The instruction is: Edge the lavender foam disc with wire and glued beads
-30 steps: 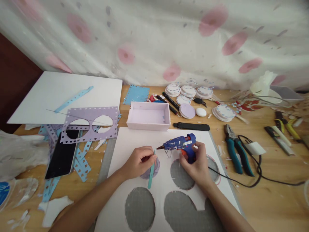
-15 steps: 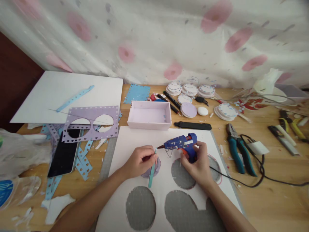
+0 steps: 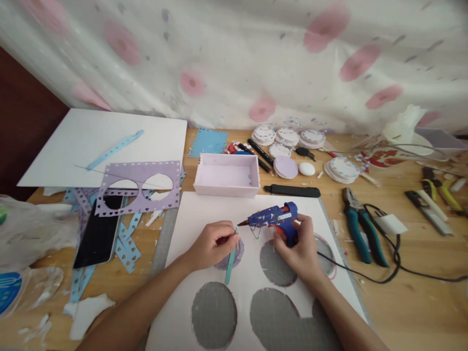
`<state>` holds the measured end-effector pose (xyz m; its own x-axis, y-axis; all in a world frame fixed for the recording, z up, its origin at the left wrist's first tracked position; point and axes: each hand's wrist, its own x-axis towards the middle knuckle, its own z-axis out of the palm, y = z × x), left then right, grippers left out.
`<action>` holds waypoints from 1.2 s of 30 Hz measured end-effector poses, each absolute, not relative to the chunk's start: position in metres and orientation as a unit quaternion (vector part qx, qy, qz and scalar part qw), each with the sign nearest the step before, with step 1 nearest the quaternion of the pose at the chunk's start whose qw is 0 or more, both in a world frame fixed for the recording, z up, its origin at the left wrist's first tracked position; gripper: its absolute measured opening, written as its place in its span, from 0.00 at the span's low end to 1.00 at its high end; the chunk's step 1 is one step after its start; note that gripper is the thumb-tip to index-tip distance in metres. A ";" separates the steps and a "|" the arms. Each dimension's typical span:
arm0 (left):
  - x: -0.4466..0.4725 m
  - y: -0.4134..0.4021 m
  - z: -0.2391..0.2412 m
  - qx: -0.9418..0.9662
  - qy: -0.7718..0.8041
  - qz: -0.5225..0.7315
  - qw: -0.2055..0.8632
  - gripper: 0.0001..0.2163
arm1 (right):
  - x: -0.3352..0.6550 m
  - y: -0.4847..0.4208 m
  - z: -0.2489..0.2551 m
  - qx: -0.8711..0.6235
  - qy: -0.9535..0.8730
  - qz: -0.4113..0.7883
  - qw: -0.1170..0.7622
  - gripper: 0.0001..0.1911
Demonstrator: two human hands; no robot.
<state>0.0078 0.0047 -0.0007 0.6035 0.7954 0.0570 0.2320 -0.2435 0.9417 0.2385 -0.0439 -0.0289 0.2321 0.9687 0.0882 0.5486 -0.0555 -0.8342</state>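
Note:
My right hand (image 3: 297, 246) grips a blue hot glue gun (image 3: 272, 217), its nozzle pointing left at the top end of a thin teal paper strip (image 3: 230, 258). That strip is pinched upright in my left hand (image 3: 211, 243), together with a pale purple round piece (image 3: 234, 256) showing under the fingers. Both hands hover over a white foam sheet (image 3: 204, 209) with several round holes cut out of it. The gun's black cord (image 3: 365, 278) trails off to the right.
A pink open box (image 3: 226, 176) sits just behind the sheet, with a black knife (image 3: 290, 190), markers, and stacks of round discs (image 3: 287, 137) beyond. Teal pliers (image 3: 360, 229) lie right. A phone (image 3: 97, 234), a purple stencil (image 3: 137, 187) and blue strips lie left.
The glue gun's nozzle has closed in slightly on the top of the teal strip. Both hands stay nearly in place.

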 end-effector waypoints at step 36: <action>0.007 0.004 0.000 0.735 0.342 0.283 0.512 0.16 | 0.241 -0.044 -0.034 -0.670 -0.574 0.246 0.400 0.20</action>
<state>0.0067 0.0041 0.0004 0.6061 0.7925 0.0670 0.2123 -0.2424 0.9467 0.2410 -0.0438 -0.0336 0.2191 0.9670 0.1304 0.5730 -0.0193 -0.8194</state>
